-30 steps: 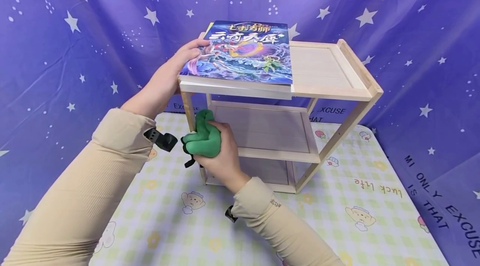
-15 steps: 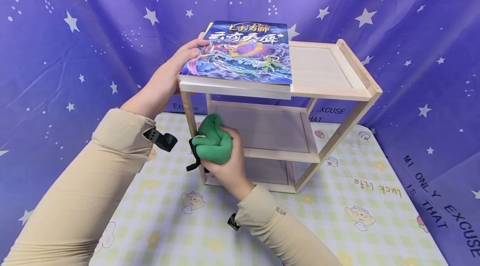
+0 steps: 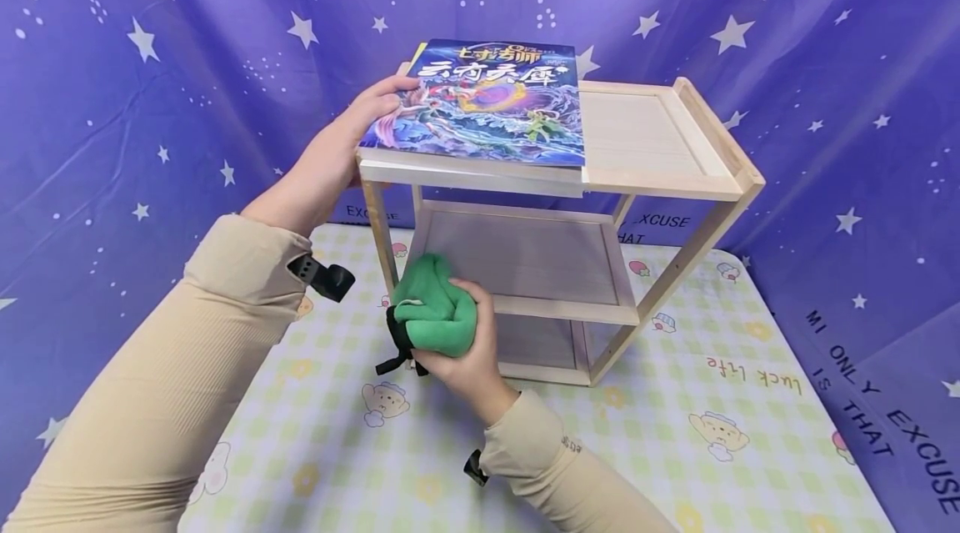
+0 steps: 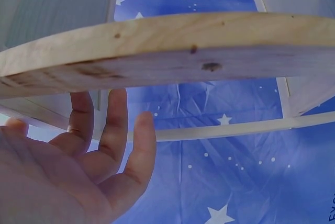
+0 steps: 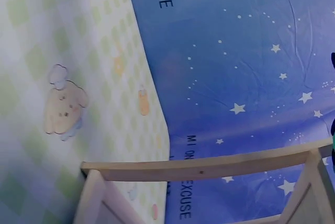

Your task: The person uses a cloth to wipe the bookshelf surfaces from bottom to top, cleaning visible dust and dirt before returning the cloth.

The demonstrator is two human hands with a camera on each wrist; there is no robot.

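Note:
A small three-tier wooden shelf [image 3: 660, 266] stands on the table. A book [image 3: 487, 103] with a blue illustrated cover lies on the left of its top tier. My left hand [image 3: 330, 145] grips the shelf's top left end, with fingertips over the book's left edge. In the left wrist view, bent fingers [image 4: 116, 130] reach up to the wooden side bar [image 4: 172, 46]. My right hand [image 3: 476, 349] holds a bunched green cloth [image 3: 438, 312] with black straps, in front of the left post and middle tier. The right wrist view shows only a sliver of green cloth [image 5: 333, 143].
A checked tablecloth [image 3: 585, 466] with cartoon prints covers the table. Purple curtains [image 3: 225, 32] with white stars hang behind and at both sides. The middle tier [image 3: 525, 258] and bottom tier [image 3: 536, 345] show bare wood panels.
My right hand has moved down and a little to the right with the green cloth, along the left post. The left hand, book and shelf stay in place.

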